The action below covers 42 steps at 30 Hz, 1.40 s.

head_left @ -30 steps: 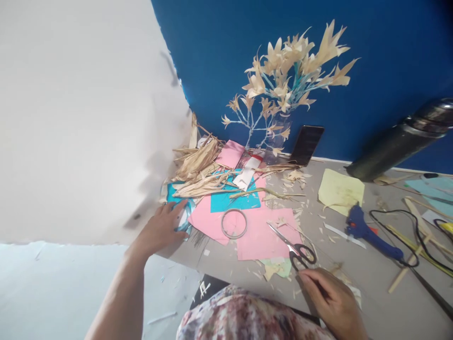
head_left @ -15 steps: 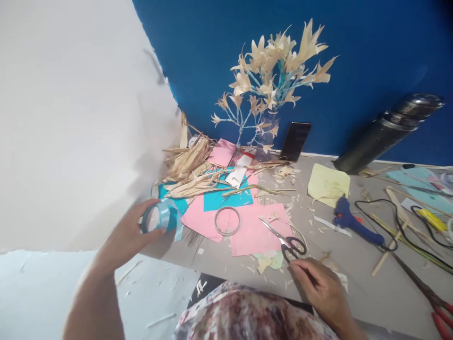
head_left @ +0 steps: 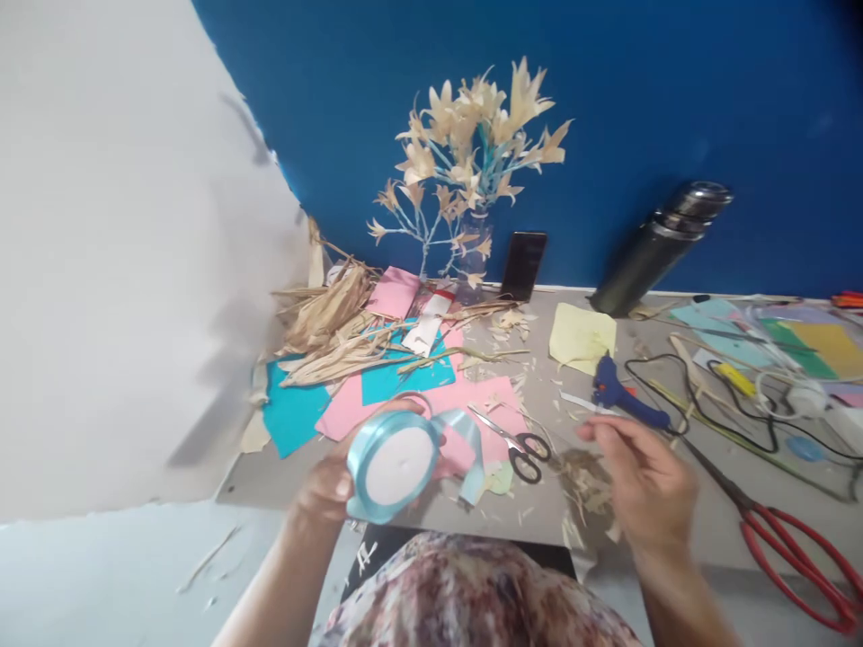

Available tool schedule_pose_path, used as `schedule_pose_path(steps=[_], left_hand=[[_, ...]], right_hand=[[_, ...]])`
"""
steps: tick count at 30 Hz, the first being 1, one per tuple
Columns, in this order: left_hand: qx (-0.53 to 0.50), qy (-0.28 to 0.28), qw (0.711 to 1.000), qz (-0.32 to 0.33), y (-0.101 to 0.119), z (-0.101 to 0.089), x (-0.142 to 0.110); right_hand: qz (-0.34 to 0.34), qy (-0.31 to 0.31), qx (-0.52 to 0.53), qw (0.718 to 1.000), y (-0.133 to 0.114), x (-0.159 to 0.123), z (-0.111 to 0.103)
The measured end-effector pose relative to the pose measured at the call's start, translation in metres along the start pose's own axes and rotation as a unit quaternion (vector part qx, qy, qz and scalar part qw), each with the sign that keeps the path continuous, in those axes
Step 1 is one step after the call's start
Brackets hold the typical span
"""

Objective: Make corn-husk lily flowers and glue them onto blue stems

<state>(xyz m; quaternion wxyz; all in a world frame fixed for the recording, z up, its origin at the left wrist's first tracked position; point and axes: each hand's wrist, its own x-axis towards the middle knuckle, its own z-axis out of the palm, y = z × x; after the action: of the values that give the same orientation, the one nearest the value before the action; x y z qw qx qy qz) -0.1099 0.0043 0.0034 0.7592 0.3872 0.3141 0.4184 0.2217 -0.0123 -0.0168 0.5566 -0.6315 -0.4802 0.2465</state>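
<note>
Beyond the grip: phone (head_left: 524, 267), on end before blue wall (head_left: 647, 108). Dark flask (head_left: 653, 252) farther right. Below and left of grip: floor (head_left: 121, 584), pale scraps (head_left: 208, 559).

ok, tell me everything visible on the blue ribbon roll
The blue ribbon roll looks satin-like, light blue, wound around a white flat-faced core. The left hand grips its side, holding it near the front edge of the table, white face tilted toward the camera. A loose end trails off its right side.
</note>
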Motion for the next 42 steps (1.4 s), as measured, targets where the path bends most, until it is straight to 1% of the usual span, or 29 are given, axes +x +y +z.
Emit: schedule_pose_path(steps=[1,2,3,4,5,6,7,10,13,16,18,22,25,26,28,30,32,34,37,39,42], left_hand=[[-0.031,-0.045,0.998,-0.022,-0.004,0.006,0.007],[-0.063,-0.085,0.994,-0.041,-0.007,0.011,0.012],[-0.089,-0.118,0.987,-0.056,-0.01,0.016,0.016],[-0.108,-0.139,0.982,-0.067,-0.012,0.02,0.019],[-0.12,-0.15,0.979,-0.074,-0.015,0.022,0.021],[-0.128,-0.155,0.976,-0.08,-0.017,0.025,0.022],[-0.134,-0.157,0.975,-0.087,-0.019,0.026,0.023],[-0.148,-0.158,0.971,-0.105,-0.025,0.028,0.023],[-0.163,-0.174,0.965,-0.112,-0.033,0.027,0.022],[-0.175,-0.206,0.954,-0.13,-0.043,0.028,0.023],[-0.182,-0.222,0.948,-0.142,-0.047,0.029,0.023],[-0.187,-0.216,0.948,-0.14,-0.046,0.035,0.024],[-0.176,-0.197,0.957,-0.122,-0.041,0.039,0.023],[-0.168,-0.189,0.961,-0.115,-0.04,0.04,0.023],[-0.146,-0.166,0.97,-0.101,-0.038,0.04,0.022],[-0.127,-0.141,0.977,-0.092,-0.039,0.039,0.02],[-0.119,-0.119,0.982,-0.082,-0.043,0.037,0.019],[-0.123,-0.107,0.984,-0.073,-0.047,0.037,0.019],[-0.141,-0.1,0.982,-0.072,-0.053,0.04,0.02],[-0.158,-0.091,0.98,-0.078,-0.057,0.044,0.022],[-0.174,-0.074,0.978,-0.088,-0.059,0.049,0.026]], right_hand=[[-0.014,-0.075,0.033,0.997,-0.007,0.001,0.004],[-0.023,-0.151,0.073,0.986,-0.014,0.002,0.008],[-0.03,-0.226,0.115,0.967,-0.02,0.002,0.013],[-0.028,-0.285,0.143,0.947,-0.026,0.002,0.019],[-0.021,-0.327,0.151,0.933,-0.03,0.001,0.024],[-0.011,-0.351,0.147,0.925,-0.034,0.0,0.029],[0.003,-0.361,0.136,0.922,-0.036,-0.001,0.032],[0.05,-0.373,0.112,0.92,-0.037,0.0,0.038],[0.11,-0.383,0.145,0.906,-0.033,0.003,0.037],[0.181,-0.35,0.224,0.891,-0.032,0.006,0.038],[0.213,-0.322,0.274,0.881,-0.033,0.007,0.039],[0.249,-0.287,0.318,0.869,-0.032,0.007,0.042],[0.255,-0.273,0.323,0.869,-0.026,0.005,0.041],[0.247,-0.272,0.314,0.875,-0.024,0.005,0.039],[0.203,-0.279,0.265,0.9,-0.021,0.005,0.034],[0.144,-0.293,0.176,0.929,-0.022,0.006,0.027],[0.085,-0.31,0.08,0.943,-0.025,0.007,0.02],[0.033,-0.326,0.003,0.945,-0.029,0.008,0.016],[-0.032,-0.352,-0.055,0.934,-0.032,0.008,0.016],[-0.057,-0.362,-0.06,0.928,-0.032,0.006,0.021],[-0.067,-0.338,-0.076,0.936,-0.029,0.003,0.025]])
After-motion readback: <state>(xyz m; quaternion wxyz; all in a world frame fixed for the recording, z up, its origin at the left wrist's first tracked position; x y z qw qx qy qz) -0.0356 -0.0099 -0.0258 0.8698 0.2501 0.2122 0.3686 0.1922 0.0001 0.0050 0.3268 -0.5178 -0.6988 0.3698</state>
